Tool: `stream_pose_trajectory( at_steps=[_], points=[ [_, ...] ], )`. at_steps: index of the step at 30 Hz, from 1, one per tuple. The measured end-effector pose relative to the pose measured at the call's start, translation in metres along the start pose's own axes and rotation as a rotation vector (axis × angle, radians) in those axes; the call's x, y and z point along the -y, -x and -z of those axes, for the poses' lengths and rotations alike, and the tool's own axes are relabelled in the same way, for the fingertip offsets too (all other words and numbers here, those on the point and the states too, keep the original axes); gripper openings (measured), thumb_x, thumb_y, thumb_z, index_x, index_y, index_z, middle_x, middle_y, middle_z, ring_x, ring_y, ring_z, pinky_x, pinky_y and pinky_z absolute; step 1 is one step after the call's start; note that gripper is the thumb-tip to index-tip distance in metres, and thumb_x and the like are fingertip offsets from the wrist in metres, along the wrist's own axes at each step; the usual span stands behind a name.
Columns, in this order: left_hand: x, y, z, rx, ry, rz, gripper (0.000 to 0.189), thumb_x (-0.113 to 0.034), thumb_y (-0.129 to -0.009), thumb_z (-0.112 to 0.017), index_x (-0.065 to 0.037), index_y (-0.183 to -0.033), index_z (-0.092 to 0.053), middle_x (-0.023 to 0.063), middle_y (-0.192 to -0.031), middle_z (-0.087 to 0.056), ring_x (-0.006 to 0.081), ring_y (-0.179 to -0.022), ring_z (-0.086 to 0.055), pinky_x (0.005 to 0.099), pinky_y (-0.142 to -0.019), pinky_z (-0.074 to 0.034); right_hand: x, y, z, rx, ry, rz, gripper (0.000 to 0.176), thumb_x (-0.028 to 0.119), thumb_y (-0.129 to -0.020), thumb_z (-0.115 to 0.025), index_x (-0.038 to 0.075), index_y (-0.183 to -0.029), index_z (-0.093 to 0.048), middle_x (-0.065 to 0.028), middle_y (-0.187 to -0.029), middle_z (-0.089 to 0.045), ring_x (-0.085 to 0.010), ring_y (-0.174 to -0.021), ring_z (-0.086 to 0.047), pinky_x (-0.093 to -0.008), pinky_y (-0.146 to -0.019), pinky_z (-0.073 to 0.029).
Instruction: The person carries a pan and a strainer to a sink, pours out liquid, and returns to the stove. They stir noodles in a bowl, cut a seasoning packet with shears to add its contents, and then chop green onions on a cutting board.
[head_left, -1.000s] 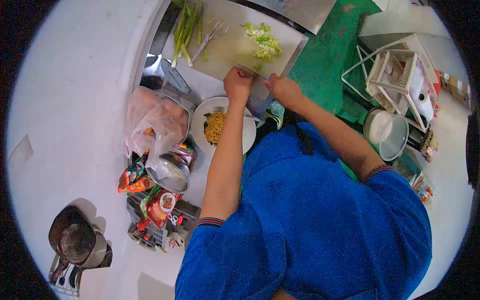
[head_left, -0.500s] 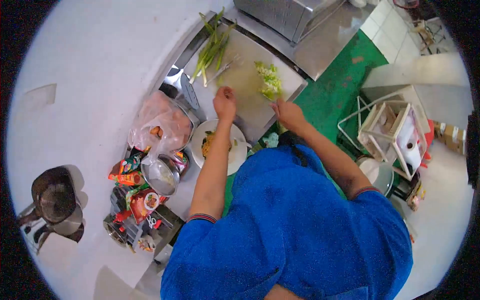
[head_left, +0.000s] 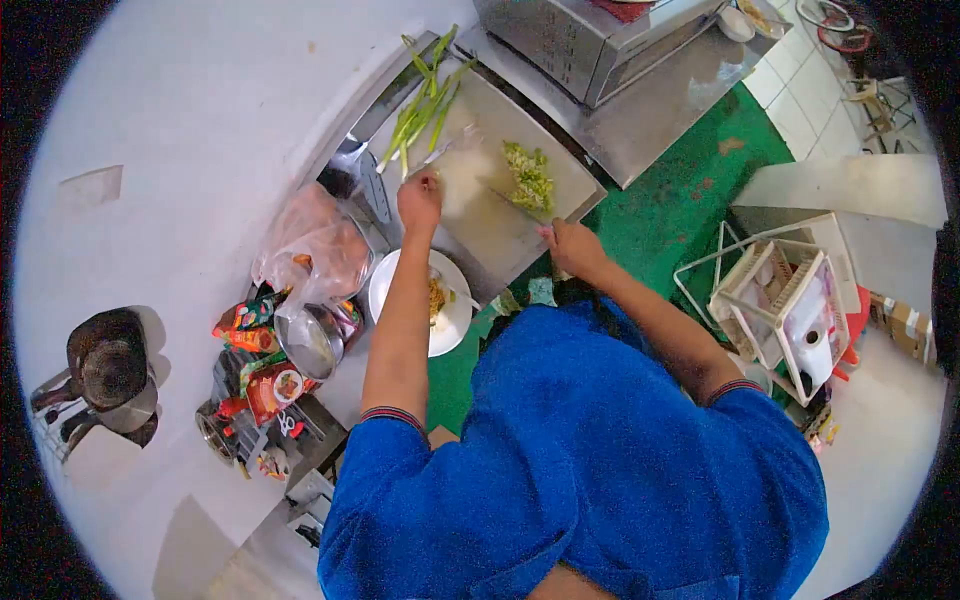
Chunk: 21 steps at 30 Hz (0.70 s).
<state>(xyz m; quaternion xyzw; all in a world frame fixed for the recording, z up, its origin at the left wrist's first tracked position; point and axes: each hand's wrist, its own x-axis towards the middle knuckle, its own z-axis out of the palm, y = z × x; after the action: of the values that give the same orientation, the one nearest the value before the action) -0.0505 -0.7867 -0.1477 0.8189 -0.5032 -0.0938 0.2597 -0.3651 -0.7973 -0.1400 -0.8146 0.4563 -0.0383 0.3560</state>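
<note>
My left hand (head_left: 420, 203) is closed over the near left part of the cutting board (head_left: 476, 236), its fingers curled; anything in them is too small to make out. Just beyond it lie long green onions (head_left: 428, 110), white ends toward me. At the board's right edge my right hand (head_left: 577, 249) is closed around the pinkish handle of a knife (head_left: 520, 209). Its blade points left over the board, close below a pile of chopped green pieces (head_left: 530, 178). A white plate (head_left: 452, 325) with noodle-like food is partly behind my left forearm.
At the left are a plastic bag (head_left: 315, 240), a metal bowl (head_left: 308, 345), food packets (head_left: 270, 388) and a wall-hung pan (head_left: 107, 362). A metal appliance (head_left: 560, 50) stands beyond the board. To the right are the green floor (head_left: 660, 180) and a white rack (head_left: 775, 300).
The view has shifted slightly. My left hand has moved left, nearer the onions' white ends. The knife blade now shows clearly beside the chopped pile; my right hand still grips its handle.
</note>
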Motion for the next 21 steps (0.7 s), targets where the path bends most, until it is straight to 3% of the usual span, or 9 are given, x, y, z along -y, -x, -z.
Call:
stream_pose_trajectory(
  at_steps=[1,3,4,6,9,13,16,18,21],
  points=[
    [-0.002,0.003,0.001,-0.005,-0.006,0.006,0.011,-0.009,-0.082,-0.06,-0.006,-0.086,-0.07,0.0149,-0.084,-0.069,0.0331,-0.071,-0.065,0.0406,-0.066,-0.052,-0.002,-0.002,0.004,0.005,-0.003,0.008,0.047,0.042,-0.098,-0.044,-0.003,-0.09,-0.056,-0.0278,-0.075,-0.062,-0.0479,-0.072,-0.061,-0.0559,-0.066,-0.049],
    [-0.014,0.014,0.005,-0.035,0.415,0.141,0.009,-0.006,-0.084,-0.061,-0.001,-0.085,-0.069,0.0081,-0.072,-0.067,0.0211,-0.062,-0.063,0.0317,-0.061,-0.05,-0.001,-0.005,0.014,0.043,-0.034,-0.004,0.049,0.043,-0.098,-0.043,-0.003,-0.09,-0.057,-0.0289,-0.077,-0.062,-0.0478,-0.075,-0.06,-0.0563,-0.069,-0.048],
    [-0.02,0.02,0.007,-0.042,0.409,0.149,0.009,-0.006,-0.084,-0.061,-0.001,-0.085,-0.069,0.0081,-0.072,-0.067,0.0211,-0.062,-0.063,0.0317,-0.061,-0.05,0.001,-0.006,0.017,0.051,-0.036,0.005,0.049,0.043,-0.098,-0.043,-0.003,-0.09,-0.057,-0.0289,-0.077,-0.062,-0.0478,-0.075,-0.06,-0.0563,-0.069,-0.048],
    [-0.033,0.028,0.009,0.018,0.826,0.502,0.008,-0.003,-0.085,-0.062,0.002,-0.086,-0.068,0.004,-0.074,-0.065,0.0122,-0.068,-0.061,0.0249,-0.062,-0.048,0.0,-0.01,0.019,0.098,-0.07,-0.052,0.051,0.044,-0.098,-0.042,-0.003,-0.089,-0.057,-0.0306,-0.083,-0.061,-0.0476,-0.081,-0.06,-0.0564,-0.074,-0.047],
    [-0.041,0.041,0.009,0.06,1.076,0.628,0.01,-0.005,-0.086,-0.062,-0.001,-0.093,-0.068,0.0048,-0.085,-0.068,0.0146,-0.074,-0.063,0.0248,-0.067,-0.051,0.002,-0.015,0.016,0.112,-0.111,-0.079,0.053,0.044,-0.099,-0.041,-0.004,-0.087,-0.057,-0.0314,-0.087,-0.061,-0.0476,-0.085,-0.06,-0.0554,-0.077,-0.046],
    [-0.048,0.054,0.004,0.007,1.292,0.777,0.031,0.002,-0.085,-0.058,0.0,-0.116,-0.055,0.0084,-0.092,-0.066,0.0185,-0.081,-0.067,0.0257,-0.074,-0.055,0.003,-0.025,0.007,0.13,-0.174,-0.042,0.056,0.048,-0.098,-0.04,-0.004,-0.087,-0.058,-0.0317,-0.09,-0.061,-0.0485,-0.087,-0.059,-0.0545,-0.08,-0.045],
    [-0.043,0.066,0.0,0.088,1.436,0.727,0.038,0.001,-0.086,-0.059,-0.001,-0.122,-0.048,0.0082,-0.094,-0.065,0.0187,-0.084,-0.067,0.026,-0.075,-0.055,0.012,-0.037,-0.006,-0.015,-0.214,-0.031,0.056,0.05,-0.094,-0.05,-0.005,-0.087,-0.059,-0.0282,-0.085,-0.063,-0.045,-0.083,-0.061,-0.0513,-0.077,-0.047],
    [-0.051,0.074,0.005,0.083,1.445,0.761,0.036,0.0,-0.086,-0.061,-0.001,-0.12,-0.05,0.0079,-0.093,-0.065,0.0186,-0.083,-0.067,0.0261,-0.075,-0.055,0.025,-0.045,-0.004,0.036,-0.267,-0.112,0.063,0.06,-0.086,-0.056,-0.002,-0.098,-0.064,-0.0257,-0.093,-0.067,-0.0428,-0.087,-0.064,-0.0499,-0.077,-0.051],
    [-0.06,0.085,0.01,0.092,1.463,0.81,0.03,-0.004,-0.086,-0.064,-0.001,-0.114,-0.054,0.0079,-0.093,-0.066,0.018,-0.082,-0.067,0.0264,-0.074,-0.056,0.049,-0.055,0.003,0.029,-0.433,-0.107,0.058,0.054,-0.079,-0.07,0.0,-0.102,-0.065,-0.0212,-0.093,-0.068,-0.0376,-0.084,-0.066,-0.0459,-0.076,-0.052]
  ],
)
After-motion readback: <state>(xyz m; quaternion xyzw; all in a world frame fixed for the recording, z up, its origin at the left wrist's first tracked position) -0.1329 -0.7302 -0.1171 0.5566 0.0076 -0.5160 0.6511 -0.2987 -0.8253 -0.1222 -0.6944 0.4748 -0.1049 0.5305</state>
